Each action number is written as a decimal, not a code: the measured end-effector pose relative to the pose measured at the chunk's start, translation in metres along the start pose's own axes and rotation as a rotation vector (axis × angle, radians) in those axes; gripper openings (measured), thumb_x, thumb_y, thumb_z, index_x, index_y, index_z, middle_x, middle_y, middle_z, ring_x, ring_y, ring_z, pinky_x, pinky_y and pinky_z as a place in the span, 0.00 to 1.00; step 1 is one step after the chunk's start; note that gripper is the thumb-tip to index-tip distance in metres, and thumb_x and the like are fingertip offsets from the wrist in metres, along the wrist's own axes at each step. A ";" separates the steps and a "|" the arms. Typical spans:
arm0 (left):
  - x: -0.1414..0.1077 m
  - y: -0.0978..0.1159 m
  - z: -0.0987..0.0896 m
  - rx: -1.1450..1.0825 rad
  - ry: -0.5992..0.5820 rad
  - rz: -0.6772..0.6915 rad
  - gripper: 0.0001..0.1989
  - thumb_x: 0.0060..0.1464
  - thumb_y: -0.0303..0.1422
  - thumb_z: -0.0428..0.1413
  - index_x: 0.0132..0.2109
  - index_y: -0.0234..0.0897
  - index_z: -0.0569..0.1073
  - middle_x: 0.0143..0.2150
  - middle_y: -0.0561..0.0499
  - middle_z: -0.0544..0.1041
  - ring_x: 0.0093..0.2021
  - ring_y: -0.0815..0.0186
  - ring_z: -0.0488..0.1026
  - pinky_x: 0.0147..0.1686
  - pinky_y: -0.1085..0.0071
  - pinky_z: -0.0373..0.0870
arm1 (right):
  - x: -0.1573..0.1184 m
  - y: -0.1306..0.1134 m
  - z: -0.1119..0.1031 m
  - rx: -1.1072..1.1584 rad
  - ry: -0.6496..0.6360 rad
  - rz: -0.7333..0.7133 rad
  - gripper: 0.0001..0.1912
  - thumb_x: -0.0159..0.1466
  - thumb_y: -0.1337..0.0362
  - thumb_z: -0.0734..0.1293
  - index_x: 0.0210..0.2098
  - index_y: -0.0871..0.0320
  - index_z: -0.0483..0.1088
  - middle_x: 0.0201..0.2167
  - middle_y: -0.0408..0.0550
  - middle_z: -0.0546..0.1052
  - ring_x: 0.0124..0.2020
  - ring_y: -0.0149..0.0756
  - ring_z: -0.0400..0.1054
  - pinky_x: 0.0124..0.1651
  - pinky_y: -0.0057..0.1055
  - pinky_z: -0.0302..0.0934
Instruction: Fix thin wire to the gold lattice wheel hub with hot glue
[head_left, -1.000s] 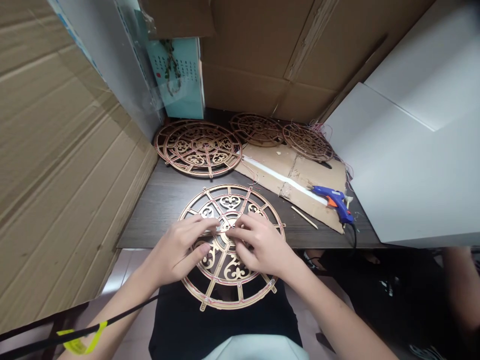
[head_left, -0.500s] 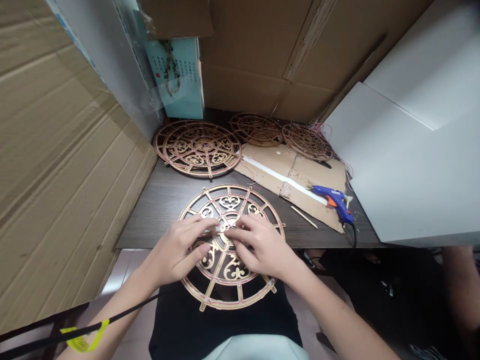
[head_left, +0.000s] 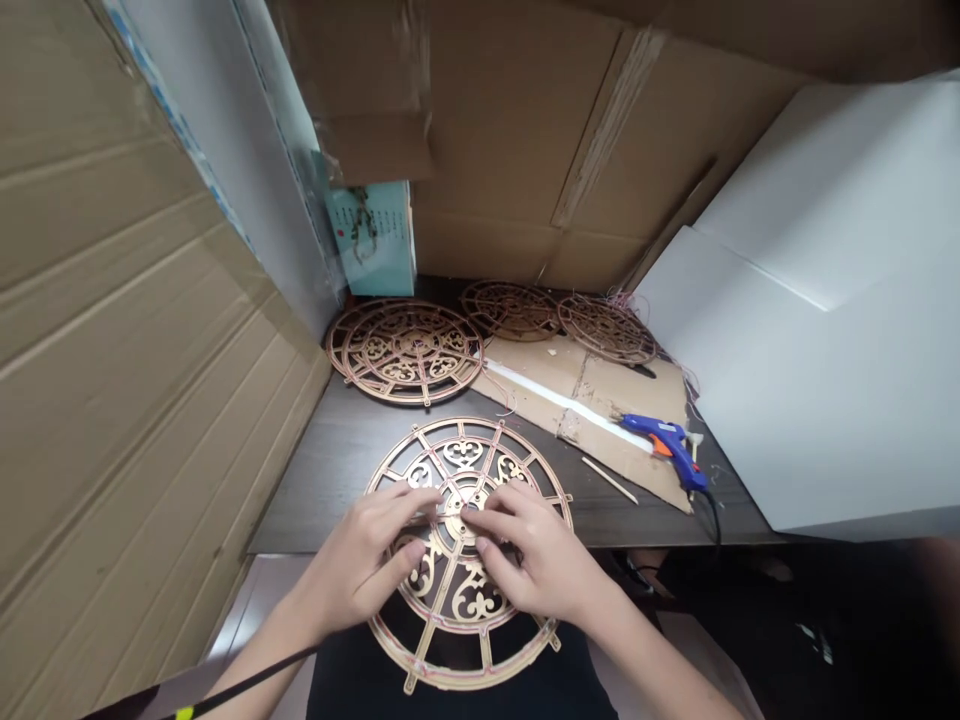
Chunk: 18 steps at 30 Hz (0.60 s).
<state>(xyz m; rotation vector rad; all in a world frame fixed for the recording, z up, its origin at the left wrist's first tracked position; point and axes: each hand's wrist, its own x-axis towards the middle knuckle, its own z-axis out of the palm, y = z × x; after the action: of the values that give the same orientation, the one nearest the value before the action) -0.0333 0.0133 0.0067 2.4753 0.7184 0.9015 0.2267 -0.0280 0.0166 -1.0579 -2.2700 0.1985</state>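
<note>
A round openwork wooden frame (head_left: 484, 657), with spokes and scroll ornaments, juts over the near table edge above my lap. Thin pink-red wire (head_left: 480, 628) runs along its rings and spokes. My left hand (head_left: 379, 550) rests over the frame's left side, fingers stretched toward the hub and thumb apart from them. From the right, my right hand (head_left: 536, 550) reaches in; its index fingertip touches the hub (head_left: 463, 520), and a gap shows between thumb and index. Whether a bit of wire lies under the fingertips is too small to tell.
Similar round frames (head_left: 409, 370) lie at the back left, with others (head_left: 607, 330) farther back. A blue glue gun (head_left: 667, 445) rests on a cardboard sheet (head_left: 525, 360), near a thin stick (head_left: 609, 480). Cardboard (head_left: 495, 170) and white panels (head_left: 825, 400) enclose the table.
The view has tipped upward, so the table and frame appear lower. My hands stay around the hub, the right fingers shifted slightly and more of the hub showing.
</note>
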 end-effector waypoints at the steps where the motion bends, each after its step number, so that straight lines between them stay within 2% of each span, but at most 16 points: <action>1: 0.000 0.000 0.000 -0.005 -0.007 -0.007 0.21 0.70 0.46 0.44 0.62 0.42 0.65 0.48 0.46 0.76 0.48 0.57 0.72 0.47 0.62 0.66 | 0.000 -0.001 0.000 -0.031 0.001 -0.006 0.16 0.67 0.68 0.65 0.53 0.57 0.77 0.39 0.51 0.73 0.42 0.42 0.64 0.45 0.41 0.62; 5: -0.001 -0.001 0.000 -0.015 -0.009 -0.032 0.21 0.69 0.45 0.44 0.63 0.43 0.65 0.49 0.46 0.76 0.49 0.56 0.73 0.49 0.61 0.67 | 0.000 -0.001 -0.001 -0.165 0.004 -0.018 0.15 0.68 0.68 0.63 0.51 0.57 0.77 0.37 0.52 0.73 0.41 0.43 0.63 0.43 0.42 0.61; 7: -0.002 -0.002 0.000 -0.021 -0.004 -0.047 0.21 0.69 0.45 0.45 0.63 0.45 0.65 0.50 0.46 0.76 0.50 0.56 0.73 0.50 0.61 0.67 | -0.001 0.000 -0.003 -0.160 0.029 -0.002 0.13 0.69 0.68 0.63 0.48 0.57 0.78 0.37 0.51 0.73 0.40 0.42 0.64 0.42 0.41 0.61; 12: -0.002 -0.001 -0.001 -0.040 0.012 -0.052 0.18 0.68 0.43 0.47 0.60 0.45 0.67 0.50 0.47 0.77 0.50 0.57 0.74 0.50 0.62 0.68 | -0.008 0.008 -0.011 0.078 0.173 0.093 0.08 0.67 0.70 0.66 0.41 0.57 0.78 0.37 0.49 0.75 0.41 0.39 0.68 0.44 0.38 0.64; 15: -0.001 0.001 -0.003 -0.089 0.022 -0.078 0.15 0.68 0.42 0.47 0.55 0.43 0.71 0.48 0.47 0.77 0.48 0.58 0.74 0.48 0.63 0.69 | -0.017 0.015 -0.018 0.176 0.213 0.165 0.07 0.68 0.69 0.65 0.39 0.56 0.77 0.37 0.48 0.76 0.41 0.38 0.69 0.46 0.37 0.65; 18: -0.001 0.000 -0.004 -0.180 0.044 -0.114 0.15 0.69 0.42 0.46 0.54 0.43 0.71 0.48 0.47 0.78 0.48 0.59 0.75 0.49 0.64 0.69 | -0.029 0.020 -0.023 0.217 0.239 0.231 0.09 0.70 0.66 0.64 0.37 0.56 0.76 0.37 0.48 0.76 0.41 0.38 0.70 0.46 0.37 0.65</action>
<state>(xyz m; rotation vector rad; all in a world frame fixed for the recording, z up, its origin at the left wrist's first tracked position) -0.0366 0.0132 0.0095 2.2405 0.7496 0.9369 0.2672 -0.0387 0.0138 -1.1589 -1.8667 0.3830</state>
